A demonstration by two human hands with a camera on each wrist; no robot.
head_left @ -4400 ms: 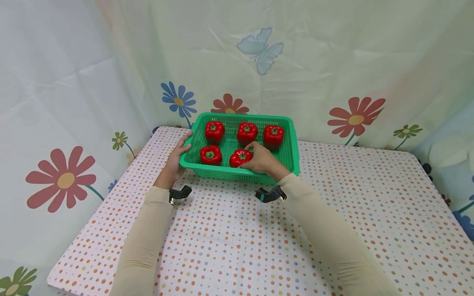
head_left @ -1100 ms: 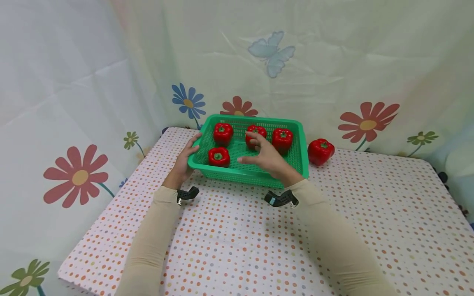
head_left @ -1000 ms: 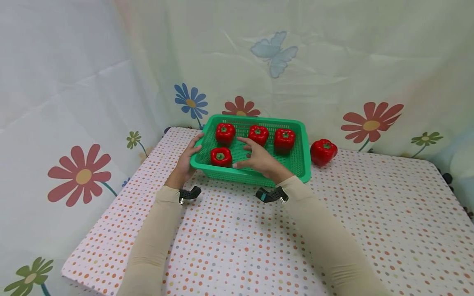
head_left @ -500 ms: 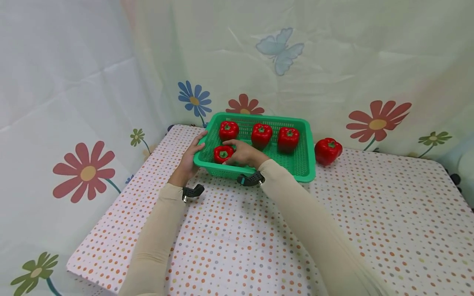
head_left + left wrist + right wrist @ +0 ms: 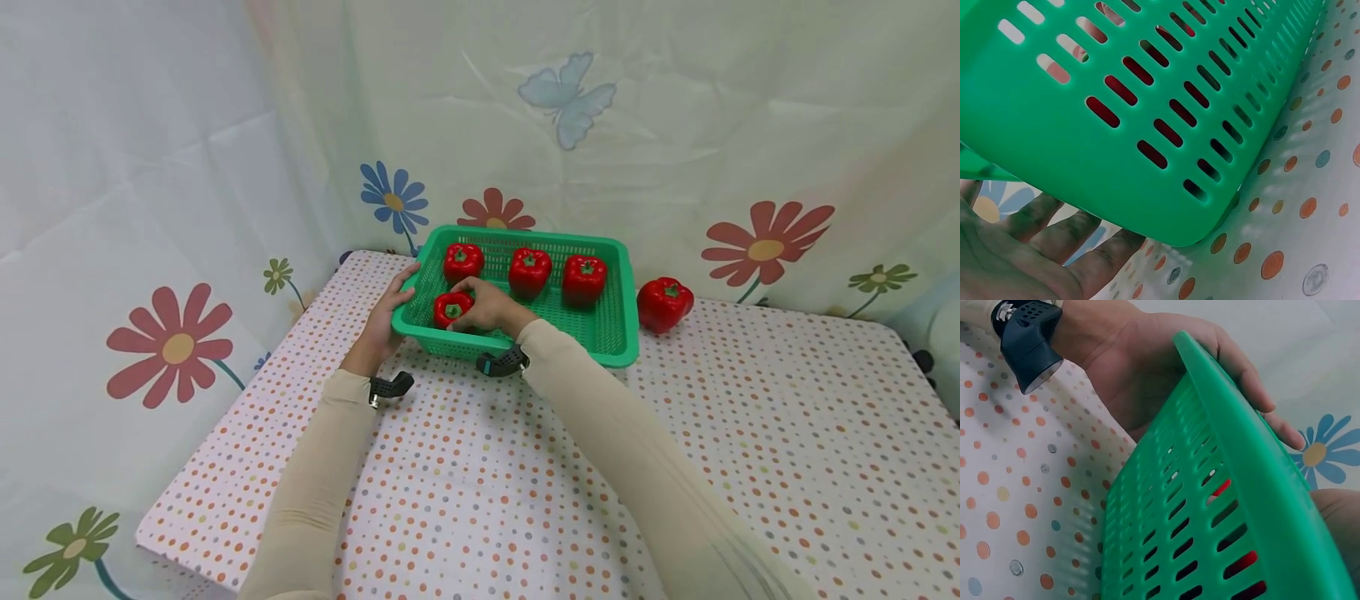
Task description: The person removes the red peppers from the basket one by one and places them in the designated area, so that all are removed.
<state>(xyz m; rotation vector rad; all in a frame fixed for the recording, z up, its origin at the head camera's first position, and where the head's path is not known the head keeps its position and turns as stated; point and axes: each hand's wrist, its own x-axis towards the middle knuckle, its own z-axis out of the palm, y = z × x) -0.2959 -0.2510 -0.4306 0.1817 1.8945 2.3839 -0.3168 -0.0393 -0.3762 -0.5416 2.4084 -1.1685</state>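
Note:
In the head view, a green plastic basket (image 5: pixel 630 329) holds several red bell peppers. My left hand (image 5: pixel 381 325) holds its left end, thumb and a finger over the rim; in the left wrist view more fingers of that left hand (image 5: pixel 1054 240) lie along the outside. My right hand (image 5: pixel 487 307) reaches inside and grips the front-left bell pepper (image 5: pixel 450 310), thumb at its near side and fingers at its far side. The pepper stands stem up, its right side covered by the hand. Only a bit of the right hand (image 5: pixel 1340 515) shows in the right wrist view.
Three bell peppers line the basket's back: left (image 5: pixel 463 262), middle (image 5: pixel 529 273) and right (image 5: pixel 584 281). Another bell pepper (image 5: pixel 664 305) lies on the dotted tablecloth (image 5: pixel 750 417), right of the basket. A flowered curtain (image 5: pixel 652 150) rises behind the table.
The front-middle bell pepper went from the basket to the table on the right. My right hand then came back left and took hold of the front-left pepper. My left hand stays at the rim.

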